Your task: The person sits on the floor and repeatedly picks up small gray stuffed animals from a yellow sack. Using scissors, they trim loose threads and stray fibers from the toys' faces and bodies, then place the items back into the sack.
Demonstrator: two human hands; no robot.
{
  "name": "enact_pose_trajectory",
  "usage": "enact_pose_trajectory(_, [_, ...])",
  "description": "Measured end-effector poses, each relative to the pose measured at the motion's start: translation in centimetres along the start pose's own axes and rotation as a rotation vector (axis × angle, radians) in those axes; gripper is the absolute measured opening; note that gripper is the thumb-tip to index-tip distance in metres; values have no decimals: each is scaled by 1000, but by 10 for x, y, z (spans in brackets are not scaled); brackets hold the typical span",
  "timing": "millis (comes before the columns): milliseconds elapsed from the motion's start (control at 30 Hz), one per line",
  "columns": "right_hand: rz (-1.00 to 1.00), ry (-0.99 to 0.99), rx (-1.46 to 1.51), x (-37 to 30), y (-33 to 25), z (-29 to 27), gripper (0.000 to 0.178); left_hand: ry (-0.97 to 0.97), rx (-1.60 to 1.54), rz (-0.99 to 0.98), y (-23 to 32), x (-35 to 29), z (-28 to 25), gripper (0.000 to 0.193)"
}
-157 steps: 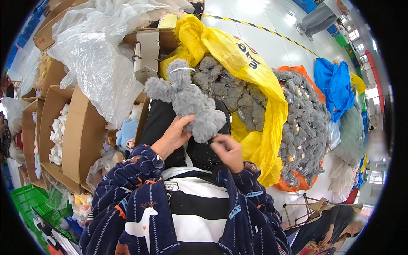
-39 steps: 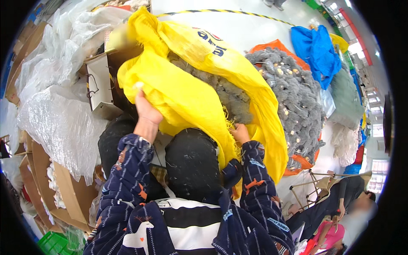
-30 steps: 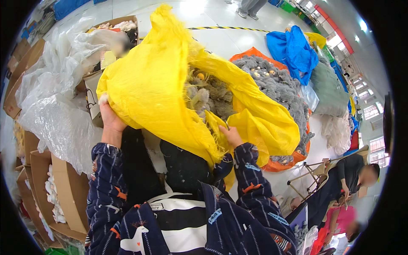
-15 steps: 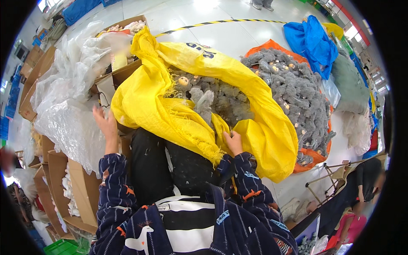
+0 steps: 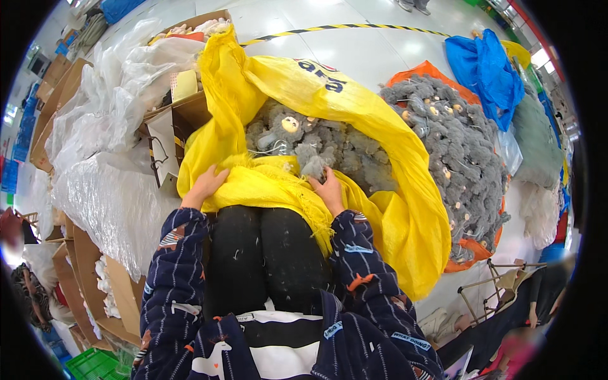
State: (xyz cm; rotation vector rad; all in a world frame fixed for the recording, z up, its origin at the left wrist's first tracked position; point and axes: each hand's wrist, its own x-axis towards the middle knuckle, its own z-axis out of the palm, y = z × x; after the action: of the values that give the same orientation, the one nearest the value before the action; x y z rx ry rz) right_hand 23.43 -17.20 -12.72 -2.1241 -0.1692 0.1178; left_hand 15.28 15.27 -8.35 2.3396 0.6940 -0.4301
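A large yellow woven sack (image 5: 405, 215) lies before my knees, its mouth turned wide and its near rim frayed. Inside are many grey fluffy plush toys (image 5: 364, 155), some with pale doll faces showing. My left hand (image 5: 206, 185) is closed on the sack's near left rim, with part of its fingers hidden in the folds. At the near rim, my right hand (image 5: 328, 193) has its thumb and fingers closed about the lower end of one grey plush toy (image 5: 312, 159). The sack's edge lies right beside those fingers.
On the right, an orange sack (image 5: 472, 250) holds more grey plush toys, with a blue bag (image 5: 484, 79) beyond. Clear plastic sheeting (image 5: 107, 196) drapes over cardboard boxes (image 5: 85, 269) on the left. A folding frame (image 5: 481, 291) and other people are at lower right.
My left hand has come from the open air beside the plastic sheeting onto the sack's rim. My right hand has shifted left from a sack fold to the plush toy.
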Motion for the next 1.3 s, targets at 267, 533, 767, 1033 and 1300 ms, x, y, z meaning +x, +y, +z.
enact_pose_trajectory(267, [189, -14, 213, -1, 52, 55, 35, -122, -747, -271, -148, 48, 95, 64])
enact_pose_trajectory(533, [201, 28, 426, -25, 16, 6, 27, -27, -584, -82, -145, 19, 89, 45])
enact_pose_trajectory(767, [227, 313, 898, -38, -87, -67, 13, 233, -835, 57, -123, -34, 67, 35])
enact_pose_trajectory(1033, [59, 25, 1146, -71, -210, -112, 9, 343, -774, 644, 25, -143, -34, 42])
enact_pose_trajectory(1300, [420, -300, 1214, -122, -236, -84, 19, -277, -816, 828, 113, -244, -45, 51])
